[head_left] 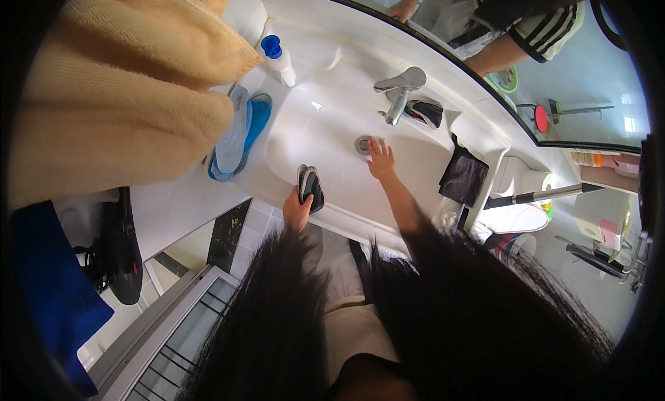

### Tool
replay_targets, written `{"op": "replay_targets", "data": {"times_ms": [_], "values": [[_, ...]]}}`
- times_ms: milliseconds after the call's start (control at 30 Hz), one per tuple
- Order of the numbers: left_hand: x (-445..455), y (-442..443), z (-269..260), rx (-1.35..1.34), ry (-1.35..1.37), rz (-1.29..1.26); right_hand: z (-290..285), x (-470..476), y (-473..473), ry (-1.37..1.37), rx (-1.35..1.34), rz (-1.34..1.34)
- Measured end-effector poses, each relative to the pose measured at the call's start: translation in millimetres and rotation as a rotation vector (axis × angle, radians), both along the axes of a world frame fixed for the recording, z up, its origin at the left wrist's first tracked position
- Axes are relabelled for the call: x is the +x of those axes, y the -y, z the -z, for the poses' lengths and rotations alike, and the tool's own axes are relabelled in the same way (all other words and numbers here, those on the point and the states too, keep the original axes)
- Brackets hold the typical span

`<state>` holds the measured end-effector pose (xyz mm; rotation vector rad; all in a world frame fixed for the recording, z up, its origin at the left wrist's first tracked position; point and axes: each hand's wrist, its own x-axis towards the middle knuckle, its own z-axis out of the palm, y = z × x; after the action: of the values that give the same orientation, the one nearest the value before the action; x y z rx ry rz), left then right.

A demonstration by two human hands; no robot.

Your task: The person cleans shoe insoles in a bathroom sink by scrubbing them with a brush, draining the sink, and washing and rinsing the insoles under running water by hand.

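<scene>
My left hand (297, 208) grips a folded black pad with a pale edge (311, 189), perhaps an insole, above the front rim of a white washbasin (322, 128). Over in the bowl, my right hand (382, 164) has its fingers apart and holds nothing. Its fingertips are at the right side of the metal drain (362, 145); I cannot tell if they press on it. A chrome faucet (408, 81) stands behind that hand, with no water seen running. Beside the faucet's base lies a similar black pad with a pale edge (430, 113).
Left of the bowl, a pale insole (232, 141) overlaps a blue insole (258, 112). A white bottle with a blue top (281, 65) stands behind them, near a hanging yellow towel (140, 99). A dark cloth (465, 177) drapes at the basin's right. A mirror (566, 99) borders the back.
</scene>
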<state>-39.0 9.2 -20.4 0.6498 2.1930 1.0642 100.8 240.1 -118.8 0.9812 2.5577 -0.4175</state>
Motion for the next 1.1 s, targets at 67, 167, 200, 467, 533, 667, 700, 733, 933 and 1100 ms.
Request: {"op": "replay_targets", "data": {"times_ms": [67,167,200,467,533,667,700,733,933,1100], "values": [[1,1,7,0.031,-0.050,0.007,5,1,-2,0.090,0.183,-0.052],[-2,-5,7,-0.007,0.240,0.029,11,-1,-2,0.231,0.301,-0.097],[-8,18,41,0.219,0.409,-0.039,11,-9,5,0.208,0.296,-0.125],[-4,-3,6,-0.005,0.239,-0.005,-5,10,-5,0.010,0.107,-0.059],[-4,0,7,0.013,0.159,0.012,-9,4,-6,0.069,0.108,-0.056],[-3,-3,4,0.027,0.083,0.043,1,5,-3,0.076,0.288,-0.064],[-2,-4,3,0.027,0.061,0.044,1,3,-4,0.078,0.287,-0.063],[0,-3,1,0.026,0.063,0.045,1,0,-6,-0.106,0.200,0.037],[-8,5,25,-0.029,0.137,0.017,-12,-18,-38,-0.206,-0.124,0.579],[-3,0,14,-0.047,0.100,0.016,-10,-23,-50,-0.091,-0.168,0.658]]}}
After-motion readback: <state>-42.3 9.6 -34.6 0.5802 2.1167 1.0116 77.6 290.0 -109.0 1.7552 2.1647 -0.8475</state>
